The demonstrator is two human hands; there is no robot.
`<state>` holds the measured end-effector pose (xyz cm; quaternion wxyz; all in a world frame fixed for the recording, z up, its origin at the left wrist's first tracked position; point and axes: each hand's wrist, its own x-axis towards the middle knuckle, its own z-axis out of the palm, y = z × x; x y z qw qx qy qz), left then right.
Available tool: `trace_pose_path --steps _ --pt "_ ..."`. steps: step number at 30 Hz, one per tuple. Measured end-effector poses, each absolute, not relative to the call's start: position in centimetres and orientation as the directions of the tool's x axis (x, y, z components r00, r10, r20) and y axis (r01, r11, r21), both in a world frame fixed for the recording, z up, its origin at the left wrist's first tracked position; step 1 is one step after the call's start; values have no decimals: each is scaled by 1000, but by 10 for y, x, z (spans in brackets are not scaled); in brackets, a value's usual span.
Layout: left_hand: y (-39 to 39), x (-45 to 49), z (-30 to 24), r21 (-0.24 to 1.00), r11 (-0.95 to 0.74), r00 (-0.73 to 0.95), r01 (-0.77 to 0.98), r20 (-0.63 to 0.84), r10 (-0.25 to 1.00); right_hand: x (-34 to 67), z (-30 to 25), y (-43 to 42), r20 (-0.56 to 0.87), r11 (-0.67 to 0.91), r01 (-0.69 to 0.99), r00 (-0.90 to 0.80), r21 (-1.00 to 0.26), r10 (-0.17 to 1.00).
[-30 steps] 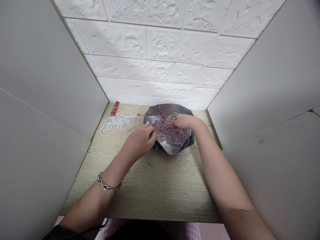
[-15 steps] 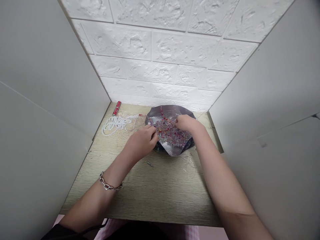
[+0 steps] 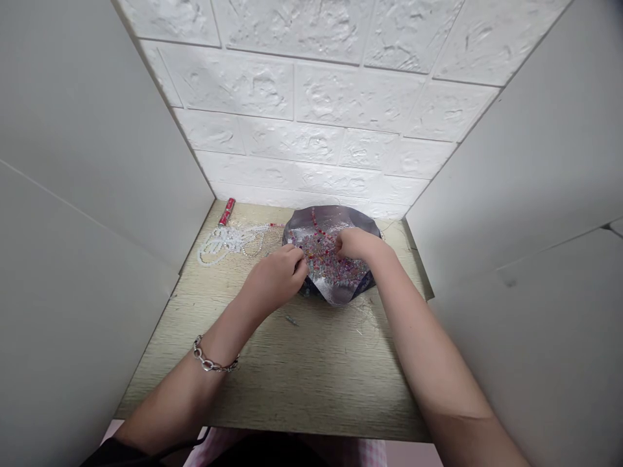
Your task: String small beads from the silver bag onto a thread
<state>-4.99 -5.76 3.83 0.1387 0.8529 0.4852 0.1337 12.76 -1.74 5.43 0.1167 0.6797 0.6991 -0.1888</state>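
A silvery-grey bag (image 3: 335, 295), spread wide like a bowl, holds a heap of small multicoloured beads (image 3: 325, 267). My left hand (image 3: 282, 267) is at the bag's left rim, fingers curled and pinched together; what is between the fingertips is too small to make out. Over the right side of the beads, my right hand (image 3: 357, 245) is closed in a pinch, its fingertips low at the heap and partly hidden. A row of red beads (image 3: 316, 224) runs along the bag's back inner wall.
Left of the bag lie white bead strands (image 3: 231, 240) and a red cylindrical spool (image 3: 227, 211). A small greyish bit (image 3: 291, 320) and loose clear thread (image 3: 363, 318) rest on the wooden tabletop (image 3: 302, 376). White brick-patterned wall behind; grey panels flank both sides.
My right hand has shifted slightly left and down over the beads. My left hand stays in nearly the same place.
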Motion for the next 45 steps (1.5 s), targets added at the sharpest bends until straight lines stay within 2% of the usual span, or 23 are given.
trace_pose_path --steps 4,13,17,22,28,38,45 --pt "-58 -50 38 366 -493 496 789 92 863 131 53 -17 -419 -33 991 -23 -126 908" --pt "-59 -49 38 369 -489 493 790 90 865 132 43 -11 -371 -6 992 -43 -129 928" --pt "-59 -49 37 364 -493 495 790 96 864 139 47 -12 -346 -21 996 -12 -92 938" --pt "-59 -49 38 362 -491 491 793 97 866 140 50 -14 -400 -40 998 20 -41 916" --pt "-59 -49 39 356 -494 497 793 91 863 136 44 -13 -400 -40 999 23 -33 916" --pt "-61 -48 41 353 -495 498 794 90 862 153 43 -8 -332 -17 995 -15 -94 943" --pt "-60 -48 40 351 -502 504 791 92 859 154 43 -8 -350 -26 987 -31 -157 936"
